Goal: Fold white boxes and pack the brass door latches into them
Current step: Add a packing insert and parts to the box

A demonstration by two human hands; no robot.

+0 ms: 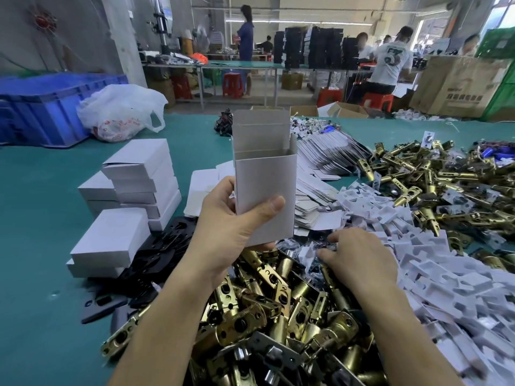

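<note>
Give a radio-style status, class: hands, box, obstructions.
Left hand grips white box, upright, top open. Right hand down on bagged parts, grip unclear. Brass latches heaped beneath; nothing blocking.

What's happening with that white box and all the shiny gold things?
A person is packing. The left hand holds an open white cardboard box upright. The right hand reaches onto the pile of brass door latches below it. Further left, closed white boxes sit stacked on the green table.

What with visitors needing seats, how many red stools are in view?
4 red stools: two by the far left table, one farther right, one under the seated person. More may be hidden.
</note>
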